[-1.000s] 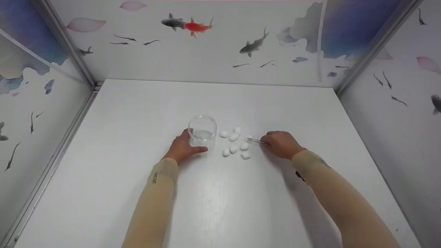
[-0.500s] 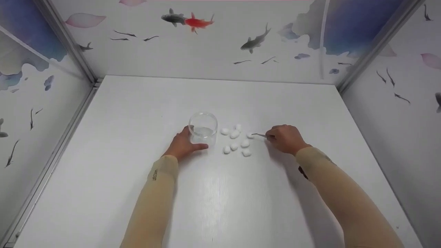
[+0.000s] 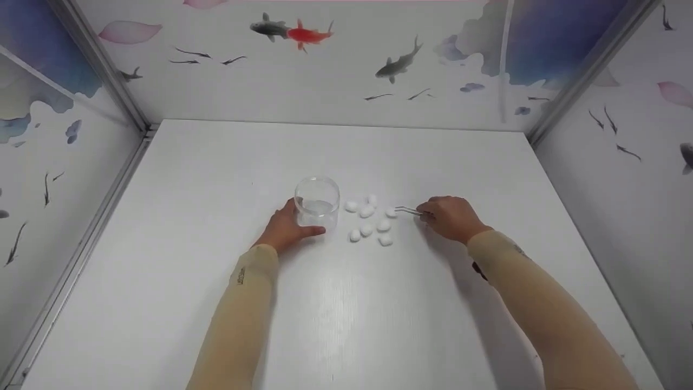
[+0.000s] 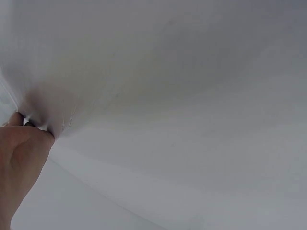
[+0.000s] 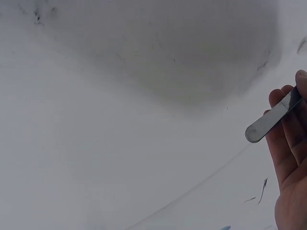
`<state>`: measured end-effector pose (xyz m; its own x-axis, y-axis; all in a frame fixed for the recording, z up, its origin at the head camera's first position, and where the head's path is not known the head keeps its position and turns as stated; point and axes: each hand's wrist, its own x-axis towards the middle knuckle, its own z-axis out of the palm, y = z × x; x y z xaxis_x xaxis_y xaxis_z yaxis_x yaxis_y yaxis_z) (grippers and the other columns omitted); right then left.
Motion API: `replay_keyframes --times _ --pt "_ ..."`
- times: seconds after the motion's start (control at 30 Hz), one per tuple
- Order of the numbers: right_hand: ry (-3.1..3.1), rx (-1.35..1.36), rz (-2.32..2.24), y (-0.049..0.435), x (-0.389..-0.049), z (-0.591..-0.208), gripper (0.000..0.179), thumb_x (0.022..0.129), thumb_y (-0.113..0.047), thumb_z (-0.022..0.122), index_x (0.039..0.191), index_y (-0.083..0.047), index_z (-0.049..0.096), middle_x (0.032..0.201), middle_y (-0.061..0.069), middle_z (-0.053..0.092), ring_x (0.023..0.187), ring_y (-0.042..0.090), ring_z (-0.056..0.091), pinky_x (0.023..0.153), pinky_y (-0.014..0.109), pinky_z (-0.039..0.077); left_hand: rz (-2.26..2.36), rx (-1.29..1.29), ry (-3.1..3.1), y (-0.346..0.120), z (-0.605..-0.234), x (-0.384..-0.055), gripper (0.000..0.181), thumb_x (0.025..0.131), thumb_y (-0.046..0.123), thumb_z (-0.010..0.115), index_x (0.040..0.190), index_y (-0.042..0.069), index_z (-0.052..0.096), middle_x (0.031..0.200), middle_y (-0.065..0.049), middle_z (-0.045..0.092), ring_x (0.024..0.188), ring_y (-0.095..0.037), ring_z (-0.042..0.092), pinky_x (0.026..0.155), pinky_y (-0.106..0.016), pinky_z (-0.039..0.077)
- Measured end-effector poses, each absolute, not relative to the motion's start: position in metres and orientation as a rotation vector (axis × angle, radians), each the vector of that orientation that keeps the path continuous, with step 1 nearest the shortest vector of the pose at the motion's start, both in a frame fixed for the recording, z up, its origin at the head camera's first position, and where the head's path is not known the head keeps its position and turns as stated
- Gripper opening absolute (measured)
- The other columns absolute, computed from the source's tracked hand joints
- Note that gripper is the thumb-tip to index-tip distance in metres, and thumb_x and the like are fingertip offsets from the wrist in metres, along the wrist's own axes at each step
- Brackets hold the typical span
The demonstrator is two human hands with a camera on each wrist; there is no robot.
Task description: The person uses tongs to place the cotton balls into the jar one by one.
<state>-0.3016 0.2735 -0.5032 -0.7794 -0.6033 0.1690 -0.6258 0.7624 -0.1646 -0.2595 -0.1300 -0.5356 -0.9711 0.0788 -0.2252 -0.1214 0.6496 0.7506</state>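
Observation:
A clear jar point(image 3: 317, 208) stands upright on the white table in the head view. My left hand point(image 3: 284, 227) holds it from the left side, thumb in front and fingers behind. In the left wrist view only part of that left hand point(image 4: 24, 158) shows at the edge. Right of the jar lie several white cotton balls point(image 3: 366, 211). My right hand point(image 3: 450, 218) grips metal tweezers point(image 3: 410, 211), whose tips stand slightly apart beside the rightmost cotton ball point(image 3: 391, 212). The rounded back end of the tweezers point(image 5: 268, 123) sticks out of my fingers in the right wrist view.
The white table point(image 3: 335, 319) is bordered by a back wall point(image 3: 325, 86) printed with fish and by side walls. Both forearms wear beige sleeves point(image 3: 233, 319), reaching in from the front edge.
The tweezers have drawn back slightly to the right, from over the rightmost cotton ball to beside it. Their tips look close together half a second ago and are apart now. The jar stays put.

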Motion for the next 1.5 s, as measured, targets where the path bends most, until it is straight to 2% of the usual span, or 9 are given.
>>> replay_keyframes --times 0.4,0.77,1.0,1.13,1.3,1.5 --pt "-2.938 0.946 0.283 0.263 -0.305 -0.506 0.015 0.088 -0.009 0.076 0.103 -0.011 0.08 0.092 0.004 0.073 0.084 0.024 0.069 0.075 0.042 0.058 1.232 -0.045 2.635 -0.128 -0.536 -0.259 0.115 0.073 0.055 0.084 0.159 0.012 0.021 0.159 -0.013 0.031 0.148 -0.038 0.018 0.121 -0.053 0.014" --pt "-2.833 0.952 0.265 0.257 -0.302 -0.502 0.011 0.088 -0.007 0.074 0.096 -0.01 0.08 0.086 0.002 0.073 0.075 0.019 0.068 0.067 0.039 0.058 1.225 -0.015 2.65 -0.13 -0.536 -0.26 0.116 0.073 0.056 0.084 0.159 0.012 0.019 0.16 -0.014 0.031 0.148 -0.039 0.018 0.121 -0.053 0.012" --pt "-2.698 1.022 0.335 0.254 -0.305 -0.482 0.008 0.088 -0.008 0.075 0.094 -0.01 0.08 0.084 0.001 0.072 0.072 0.02 0.068 0.061 0.039 0.058 1.251 -0.04 2.629 -0.131 -0.531 -0.26 0.116 0.073 0.055 0.085 0.159 0.012 0.02 0.159 -0.012 0.032 0.148 -0.037 0.018 0.122 -0.05 0.012" --pt "-2.633 1.052 0.353 0.238 -0.309 -0.462 0.007 0.089 -0.009 0.075 0.094 -0.009 0.08 0.082 0.001 0.072 0.07 0.018 0.068 0.061 0.039 0.058 1.247 -0.048 2.635 -0.131 -0.529 -0.26 0.114 0.073 0.054 0.085 0.159 0.012 0.021 0.158 -0.013 0.034 0.147 -0.036 0.022 0.121 -0.05 0.015" --pt "-2.588 1.074 0.361 0.202 -0.312 -0.441 0.008 0.091 -0.011 0.072 0.096 -0.01 0.079 0.081 0.0 0.071 0.067 0.015 0.065 0.06 0.036 0.057 1.242 -0.067 2.636 -0.13 -0.53 -0.26 0.114 0.073 0.054 0.085 0.159 0.012 0.021 0.159 -0.012 0.033 0.148 -0.035 0.02 0.121 -0.05 0.014" --pt "-2.563 1.131 0.365 0.157 -0.313 -0.436 0.009 0.091 -0.011 0.071 0.096 -0.011 0.08 0.081 -0.001 0.071 0.067 0.014 0.065 0.06 0.034 0.057 1.24 -0.053 2.631 -0.128 -0.534 -0.259 0.115 0.073 0.054 0.085 0.159 0.012 0.022 0.159 -0.012 0.033 0.147 -0.035 0.022 0.121 -0.052 0.015"
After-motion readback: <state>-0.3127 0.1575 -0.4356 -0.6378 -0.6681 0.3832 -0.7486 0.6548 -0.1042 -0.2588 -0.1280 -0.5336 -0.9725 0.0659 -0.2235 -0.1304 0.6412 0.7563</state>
